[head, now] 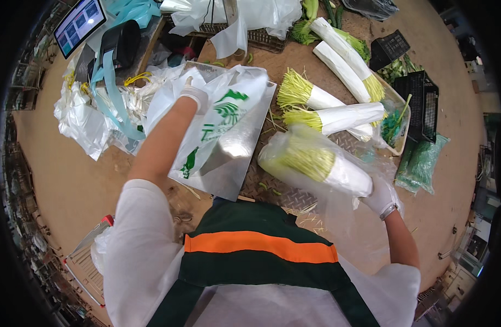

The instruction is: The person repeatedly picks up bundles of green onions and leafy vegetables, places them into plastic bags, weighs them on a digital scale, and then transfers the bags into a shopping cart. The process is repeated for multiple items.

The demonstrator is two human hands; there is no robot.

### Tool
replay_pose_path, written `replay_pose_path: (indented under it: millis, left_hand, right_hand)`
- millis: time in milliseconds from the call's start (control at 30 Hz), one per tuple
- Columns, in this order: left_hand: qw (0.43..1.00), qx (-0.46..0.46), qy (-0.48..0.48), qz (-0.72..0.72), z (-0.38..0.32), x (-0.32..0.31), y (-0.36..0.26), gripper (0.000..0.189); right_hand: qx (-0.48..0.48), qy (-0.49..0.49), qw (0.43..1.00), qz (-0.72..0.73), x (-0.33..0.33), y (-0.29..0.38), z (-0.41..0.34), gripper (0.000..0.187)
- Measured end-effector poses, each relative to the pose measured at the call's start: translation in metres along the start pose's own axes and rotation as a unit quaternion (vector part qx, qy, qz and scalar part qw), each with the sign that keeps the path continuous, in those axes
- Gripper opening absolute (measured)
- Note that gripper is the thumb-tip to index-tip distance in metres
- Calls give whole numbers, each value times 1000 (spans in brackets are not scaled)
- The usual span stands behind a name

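My right hand (381,197), in a white glove, grips the paper-wrapped end of a bundle of yellow chives (311,159). A clear plastic bag (275,153) surrounds that bundle, which is blurred. On the left, my gloved left hand (194,93) is over a white plastic bag with green print (230,106), one finger or thumb pointing away from me. Whether its fingers pinch the bag is hidden. The printed bag lies across a shiny metal plate (238,167). Beyond my right hand rest more paper-wrapped chive bundles (348,116), two of them with cut ends towards the left.
A label printer (121,43) trailing blue tape and a lit screen (79,25) stand at upper left. White plastic bags (80,118) heap below them. Black crates (422,106), a pale tray (403,133) and green-wrapped packs (422,165) are at right. A trolley (86,265) stands at lower left.
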State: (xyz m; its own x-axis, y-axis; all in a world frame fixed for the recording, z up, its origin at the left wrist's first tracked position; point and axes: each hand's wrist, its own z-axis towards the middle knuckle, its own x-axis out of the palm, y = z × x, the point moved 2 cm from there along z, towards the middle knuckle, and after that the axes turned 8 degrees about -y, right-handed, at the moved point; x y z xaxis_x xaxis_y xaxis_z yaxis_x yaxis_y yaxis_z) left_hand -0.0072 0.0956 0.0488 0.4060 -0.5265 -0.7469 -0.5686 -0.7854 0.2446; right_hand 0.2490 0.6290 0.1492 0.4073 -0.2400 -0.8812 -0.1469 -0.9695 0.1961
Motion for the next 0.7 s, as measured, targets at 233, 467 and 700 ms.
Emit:
replay_pose_path:
  millis: [233,467,700]
  left_hand:
    - [960,-60,-154,-227,-91,-30,-20,50]
    - [906,360,-181,-129,-69,-70,-235,57]
    - [942,322,-33,-85,-38,17,-240,37]
  right_hand:
    - [72,-101,992,-24,89,-37,-23,72]
    - [-22,-84,994,-66,117,8,-19,67]
    - [56,-117,988,79,128,-94,-35,62]
